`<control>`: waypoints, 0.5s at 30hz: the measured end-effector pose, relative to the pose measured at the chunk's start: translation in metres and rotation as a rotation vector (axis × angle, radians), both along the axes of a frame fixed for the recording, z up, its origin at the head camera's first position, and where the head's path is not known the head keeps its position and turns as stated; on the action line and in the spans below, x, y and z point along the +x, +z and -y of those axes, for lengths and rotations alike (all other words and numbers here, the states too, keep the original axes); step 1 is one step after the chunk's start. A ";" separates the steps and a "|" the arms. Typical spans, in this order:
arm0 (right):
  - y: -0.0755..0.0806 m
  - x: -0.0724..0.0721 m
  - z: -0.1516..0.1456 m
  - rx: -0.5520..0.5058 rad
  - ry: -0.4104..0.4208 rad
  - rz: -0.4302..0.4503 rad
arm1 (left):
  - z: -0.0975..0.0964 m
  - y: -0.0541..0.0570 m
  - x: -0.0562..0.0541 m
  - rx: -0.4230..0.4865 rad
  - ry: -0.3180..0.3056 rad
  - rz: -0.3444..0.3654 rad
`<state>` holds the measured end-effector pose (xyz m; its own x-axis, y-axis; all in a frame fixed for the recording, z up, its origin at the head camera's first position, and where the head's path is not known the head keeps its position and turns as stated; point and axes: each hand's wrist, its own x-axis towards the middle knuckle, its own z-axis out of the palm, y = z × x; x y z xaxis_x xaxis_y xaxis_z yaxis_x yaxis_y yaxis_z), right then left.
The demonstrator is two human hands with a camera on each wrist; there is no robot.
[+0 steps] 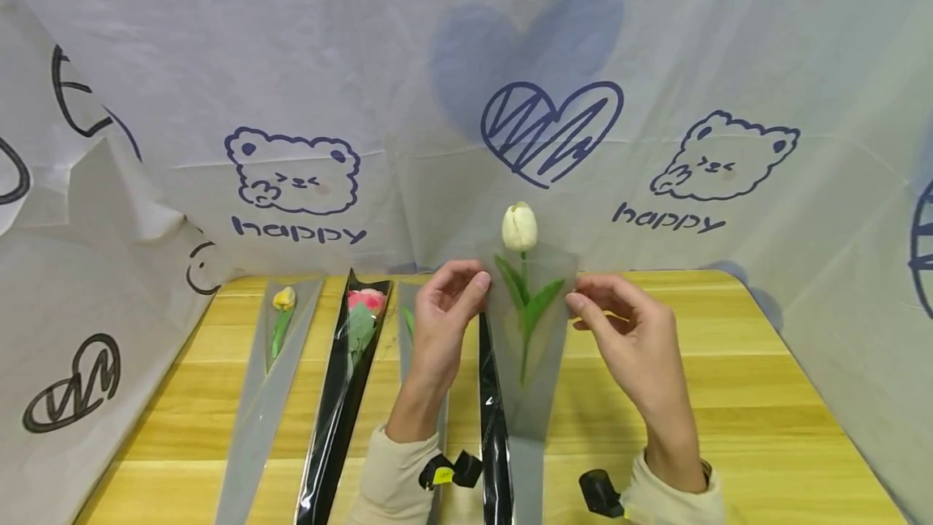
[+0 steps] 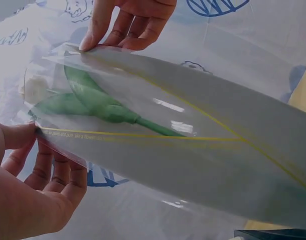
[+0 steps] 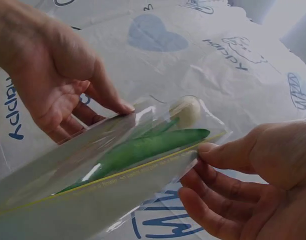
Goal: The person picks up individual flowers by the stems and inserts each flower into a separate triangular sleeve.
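A white tulip (image 1: 520, 227) with green leaves (image 1: 543, 304) stands upright inside a grey, clear-fronted flower sleeve (image 1: 535, 403), its bloom level with or above the sleeve's top. My left hand (image 1: 443, 322) pinches the sleeve's upper left edge between thumb and fingers. On the opposite side, my right hand (image 1: 636, 339) pinches the upper right edge. In the left wrist view, yellow lines (image 2: 193, 139) cross the clear film and the stem runs down behind it. The right wrist view shows the bloom (image 3: 187, 111) at the sleeve's mouth.
On the wooden table (image 1: 729, 395) to the left lie a grey sleeve with a yellow tulip (image 1: 284, 298) and a black sleeve with a pink flower (image 1: 367, 300). Another grey sleeve (image 1: 408, 294) and a black one (image 1: 496, 444) lie partly hidden. A printed cloth (image 1: 408, 63) hangs behind.
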<state>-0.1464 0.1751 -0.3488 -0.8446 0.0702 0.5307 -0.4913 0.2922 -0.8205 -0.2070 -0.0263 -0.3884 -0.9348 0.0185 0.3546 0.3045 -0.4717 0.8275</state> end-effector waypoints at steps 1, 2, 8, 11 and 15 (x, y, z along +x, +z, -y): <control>0.000 0.000 0.001 -0.002 -0.006 -0.005 | 0.000 0.000 0.000 0.002 -0.002 -0.005; 0.000 0.000 0.002 -0.005 -0.012 -0.008 | 0.000 0.001 0.001 0.003 -0.005 -0.010; 0.002 0.003 0.003 0.034 -0.005 -0.063 | 0.004 0.008 0.006 0.025 -0.090 -0.079; 0.003 0.005 0.003 0.026 0.002 -0.109 | 0.005 0.011 0.010 0.025 -0.106 -0.134; 0.003 0.005 0.006 0.009 0.007 -0.136 | 0.005 0.012 0.012 -0.038 -0.061 -0.191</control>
<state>-0.1414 0.1686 -0.3456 -0.7656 0.0595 0.6406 -0.5996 0.2951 -0.7439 -0.1947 -0.0310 -0.3764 -0.8472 0.0894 0.5237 0.4300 -0.4636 0.7747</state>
